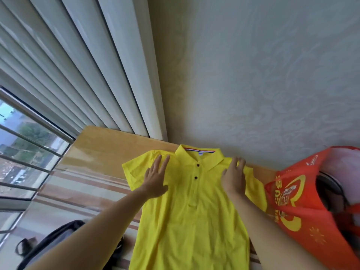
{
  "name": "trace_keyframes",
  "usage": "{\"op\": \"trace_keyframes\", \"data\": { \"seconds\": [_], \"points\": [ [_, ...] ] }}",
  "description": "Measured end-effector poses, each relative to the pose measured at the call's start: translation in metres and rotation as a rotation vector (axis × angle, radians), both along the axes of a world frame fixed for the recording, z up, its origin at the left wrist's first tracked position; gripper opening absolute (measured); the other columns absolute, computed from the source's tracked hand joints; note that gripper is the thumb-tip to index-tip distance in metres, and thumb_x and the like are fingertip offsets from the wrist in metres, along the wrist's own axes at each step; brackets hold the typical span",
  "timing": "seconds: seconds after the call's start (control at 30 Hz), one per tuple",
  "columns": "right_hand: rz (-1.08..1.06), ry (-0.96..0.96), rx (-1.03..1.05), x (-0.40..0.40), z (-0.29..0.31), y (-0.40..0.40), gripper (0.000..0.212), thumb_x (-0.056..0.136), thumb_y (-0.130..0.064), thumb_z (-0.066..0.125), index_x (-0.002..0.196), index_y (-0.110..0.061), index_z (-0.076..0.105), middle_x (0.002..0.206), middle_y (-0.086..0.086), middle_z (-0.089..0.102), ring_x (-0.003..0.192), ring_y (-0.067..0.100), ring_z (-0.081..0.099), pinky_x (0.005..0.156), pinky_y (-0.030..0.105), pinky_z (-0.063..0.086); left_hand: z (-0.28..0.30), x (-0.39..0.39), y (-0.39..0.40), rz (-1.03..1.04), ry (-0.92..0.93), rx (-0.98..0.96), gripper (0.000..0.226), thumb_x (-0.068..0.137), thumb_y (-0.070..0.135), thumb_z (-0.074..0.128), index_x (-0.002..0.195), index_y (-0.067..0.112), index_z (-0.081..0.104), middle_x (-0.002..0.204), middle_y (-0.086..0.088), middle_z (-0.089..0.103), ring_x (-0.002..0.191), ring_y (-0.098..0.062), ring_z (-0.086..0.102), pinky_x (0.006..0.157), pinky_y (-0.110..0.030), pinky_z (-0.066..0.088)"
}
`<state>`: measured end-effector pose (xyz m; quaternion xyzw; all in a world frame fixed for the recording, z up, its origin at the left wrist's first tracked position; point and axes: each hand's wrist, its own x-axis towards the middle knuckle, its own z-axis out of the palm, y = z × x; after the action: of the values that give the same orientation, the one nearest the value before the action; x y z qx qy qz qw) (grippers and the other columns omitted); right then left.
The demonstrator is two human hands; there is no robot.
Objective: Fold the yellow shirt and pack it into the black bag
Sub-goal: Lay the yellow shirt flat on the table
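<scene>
A yellow polo shirt (pixel 192 217) lies face up and spread flat on the wooden table (pixel 101 147), collar toward the wall, two dark buttons showing. My left hand (pixel 156 177) presses flat on its left shoulder with straight fingers. On the right shoulder rests my right hand (pixel 234 176), fingers spread over the sleeve seam. The black bag (pixel 58 240) sits at the lower left, partly hidden behind my left forearm.
A red-orange printed bag (pixel 300 209) with things inside stands at the right, touching the shirt's right sleeve. The wall runs just behind the collar. Curtains (pixel 87 65) and a window (pixel 25 152) are to the left.
</scene>
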<state>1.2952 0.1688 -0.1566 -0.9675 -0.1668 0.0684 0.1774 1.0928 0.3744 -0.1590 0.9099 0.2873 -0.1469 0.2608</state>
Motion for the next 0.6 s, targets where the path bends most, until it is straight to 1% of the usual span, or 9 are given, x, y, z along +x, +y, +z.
{"op": "trace_keyframes", "data": {
  "seconds": [0.1, 0.17, 0.23, 0.27, 0.37, 0.43, 0.5, 0.57, 0.6],
  "points": [
    [0.116, -0.024, -0.087, -0.048, -0.008, -0.023, 0.037, 0.075, -0.001, 0.071, 0.109, -0.006, 0.057, 0.11, 0.017, 0.053, 0.079, 0.038, 0.064, 0.051, 0.04, 0.048, -0.007, -0.032, -0.036, -0.063, 0.078, 0.125, 0.11, 0.083, 0.031, 0.068, 0.153, 0.039, -0.016, 0.164, -0.008, -0.014, 0.152, -0.029, -0.008, 0.119, -0.053, 0.014],
    [0.194, 0.007, -0.14, -0.086, -0.013, -0.044, 0.034, 0.067, -0.002, 0.08, 0.095, -0.008, 0.063, 0.089, 0.011, 0.059, 0.068, 0.032, 0.066, 0.044, 0.036, 0.048, -0.013, -0.061, -0.063, -0.063, 0.024, 0.179, 0.113, 0.076, 0.031, 0.072, 0.154, 0.038, -0.008, 0.162, -0.014, 0.011, 0.15, -0.032, 0.011, 0.113, -0.055, 0.032],
    [0.221, 0.042, -0.193, -0.122, -0.02, -0.067, 0.032, 0.063, -0.006, 0.084, 0.09, -0.011, 0.067, 0.082, 0.007, 0.061, 0.061, 0.027, 0.067, 0.041, 0.036, 0.048, -0.027, -0.096, -0.089, -0.123, 0.031, 0.185, 0.116, 0.062, 0.036, 0.078, 0.156, 0.033, 0.009, 0.152, -0.015, 0.031, 0.14, -0.031, 0.027, 0.103, -0.054, 0.045],
    [0.216, 0.062, -0.229, -0.139, -0.023, -0.08, 0.032, 0.066, -0.008, 0.082, 0.094, -0.012, 0.069, 0.086, 0.006, 0.064, 0.065, 0.026, 0.069, 0.044, 0.036, 0.051, -0.03, -0.114, -0.101, -0.17, 0.048, 0.207, 0.112, 0.061, 0.04, 0.076, 0.156, 0.032, 0.016, 0.15, -0.014, 0.034, 0.139, -0.03, 0.029, 0.107, -0.053, 0.04],
    [0.231, 0.135, -0.266, -0.177, -0.027, -0.107, 0.044, 0.083, -0.016, 0.066, 0.127, -0.014, 0.062, 0.129, 0.007, 0.061, 0.102, 0.025, 0.068, 0.073, 0.04, 0.058, -0.03, -0.159, -0.122, -0.296, 0.124, 0.237, 0.084, 0.076, 0.047, 0.051, 0.155, 0.034, 0.023, 0.156, -0.015, 0.031, 0.147, -0.032, 0.016, 0.114, -0.051, 0.009],
    [0.285, 0.184, -0.256, -0.194, -0.023, -0.121, 0.05, 0.09, -0.021, 0.057, 0.14, -0.018, 0.05, 0.148, 0.004, 0.045, 0.121, 0.025, 0.059, 0.089, 0.04, 0.053, -0.031, -0.171, -0.122, -0.325, 0.162, 0.3, 0.076, 0.081, 0.049, 0.04, 0.154, 0.033, 0.028, 0.158, -0.016, 0.029, 0.148, -0.033, 0.012, 0.111, -0.056, 0.012],
    [0.327, 0.226, -0.246, -0.207, -0.017, -0.136, 0.057, 0.093, -0.024, 0.054, 0.148, -0.021, 0.04, 0.158, 0.002, 0.031, 0.132, 0.024, 0.05, 0.098, 0.039, 0.05, -0.028, -0.175, -0.121, -0.314, 0.162, 0.31, 0.072, 0.084, 0.052, 0.036, 0.153, 0.032, 0.031, 0.158, -0.017, 0.031, 0.147, -0.034, 0.017, 0.109, -0.06, 0.023],
    [0.312, 0.18, -0.223, -0.219, -0.013, -0.15, 0.058, 0.087, -0.021, 0.063, 0.143, -0.02, 0.048, 0.154, 0.007, 0.04, 0.122, 0.027, 0.059, 0.09, 0.039, 0.055, -0.023, -0.181, -0.123, -0.295, 0.165, 0.265, 0.07, 0.086, 0.053, 0.036, 0.154, 0.034, 0.027, 0.159, -0.017, 0.028, 0.147, -0.035, 0.02, 0.108, -0.063, 0.033],
    [0.28, 0.152, -0.226, -0.227, -0.013, -0.157, 0.053, 0.082, -0.018, 0.067, 0.134, -0.018, 0.057, 0.145, 0.01, 0.05, 0.108, 0.03, 0.065, 0.081, 0.04, 0.057, -0.018, -0.187, -0.125, -0.274, 0.157, 0.237, 0.072, 0.089, 0.053, 0.038, 0.156, 0.037, 0.016, 0.162, -0.016, 0.02, 0.149, -0.035, 0.015, 0.109, -0.062, 0.032]
  ]
}}
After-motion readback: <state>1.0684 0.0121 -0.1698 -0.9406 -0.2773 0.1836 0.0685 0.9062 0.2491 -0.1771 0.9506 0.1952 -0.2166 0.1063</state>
